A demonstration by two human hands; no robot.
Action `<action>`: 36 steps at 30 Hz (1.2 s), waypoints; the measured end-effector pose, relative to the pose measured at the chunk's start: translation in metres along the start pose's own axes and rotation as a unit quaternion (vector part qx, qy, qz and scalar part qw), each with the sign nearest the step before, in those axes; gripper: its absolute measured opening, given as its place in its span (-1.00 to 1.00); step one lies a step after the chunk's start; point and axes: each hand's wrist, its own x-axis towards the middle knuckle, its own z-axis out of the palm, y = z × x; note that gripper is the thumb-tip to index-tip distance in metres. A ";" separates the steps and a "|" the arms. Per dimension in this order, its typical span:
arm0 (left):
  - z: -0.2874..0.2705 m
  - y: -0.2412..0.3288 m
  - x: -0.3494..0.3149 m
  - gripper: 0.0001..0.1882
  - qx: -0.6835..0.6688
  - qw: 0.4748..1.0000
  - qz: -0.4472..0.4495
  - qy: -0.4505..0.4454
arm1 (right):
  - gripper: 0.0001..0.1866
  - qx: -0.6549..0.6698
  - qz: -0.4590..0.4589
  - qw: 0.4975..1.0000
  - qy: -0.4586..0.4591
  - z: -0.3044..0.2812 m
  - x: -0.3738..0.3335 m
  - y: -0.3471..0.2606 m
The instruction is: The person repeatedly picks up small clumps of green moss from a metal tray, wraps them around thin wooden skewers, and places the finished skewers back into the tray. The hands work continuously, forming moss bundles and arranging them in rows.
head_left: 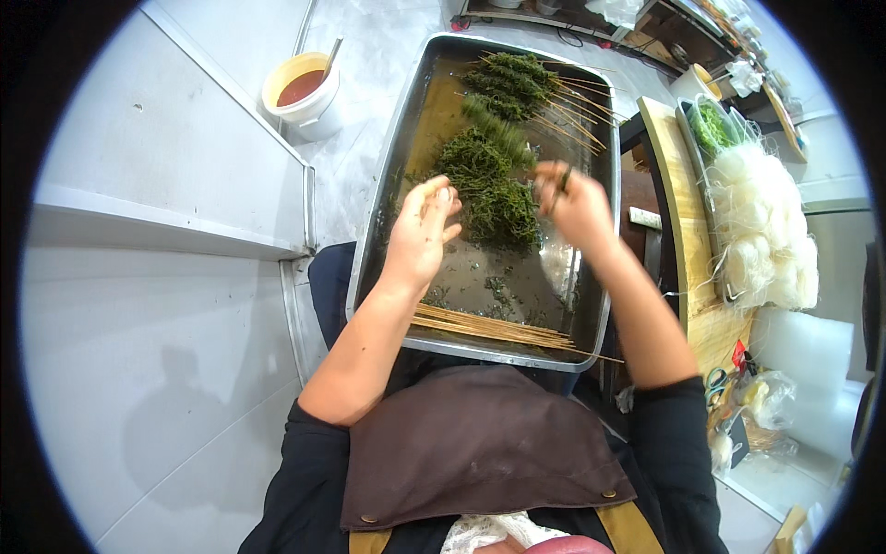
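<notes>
Head view: one metal tray [388, 175] with one loose heap of greens [484, 189], one bundle of bare sticks [489, 328] at its near edge. Left hand [420, 231] half curled beside the heap, empty; right hand [572, 203] pinched on a small sprig [563, 180]. One sauce tub [305, 92] far left

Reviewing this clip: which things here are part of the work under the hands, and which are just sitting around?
In use:
- metal tray
- loose greens
- bare skewers
- finished skewers
- left hand, beside the greens
- right hand, pinching a bit of greens

Lying about:
- sauce bucket
- white noodles
- wooden board
- scissors
</notes>
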 end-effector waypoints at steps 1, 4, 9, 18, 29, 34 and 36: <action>-0.006 -0.001 -0.003 -0.53 0.016 1.000 -0.004 -0.024 | -0.69 -0.080 -0.031 0.996 0.004 -0.017 0.026 -0.001; -0.016 -0.007 -0.012 -0.64 0.065 0.996 -0.024 -0.055 | -0.68 -0.337 -0.127 0.931 0.053 -0.041 0.094 -0.011; -0.038 -0.008 -0.011 -0.69 0.077 0.996 0.008 -0.032 | -0.72 -0.357 -0.235 0.899 0.094 -0.019 0.080 -0.018; -0.046 -0.008 -0.012 -0.69 0.111 0.992 0.009 -0.063 | -0.70 -0.384 -0.283 0.878 0.027 0.063 -0.017 0.034; -0.054 0.001 -0.022 -0.71 0.105 0.992 0.023 -0.058 | -0.79 0.078 -0.047 0.993 -0.080 -0.033 -0.013 -0.073; -0.053 -0.003 -0.024 -0.72 0.150 0.985 0.045 -0.071 | -0.80 -0.021 -0.101 0.992 -0.067 -0.047 -0.020 -0.083; -0.054 -0.006 -0.024 -0.73 0.165 0.982 0.051 -0.077 | -0.78 -0.111 -0.048 0.987 -0.106 -0.033 -0.020 -0.061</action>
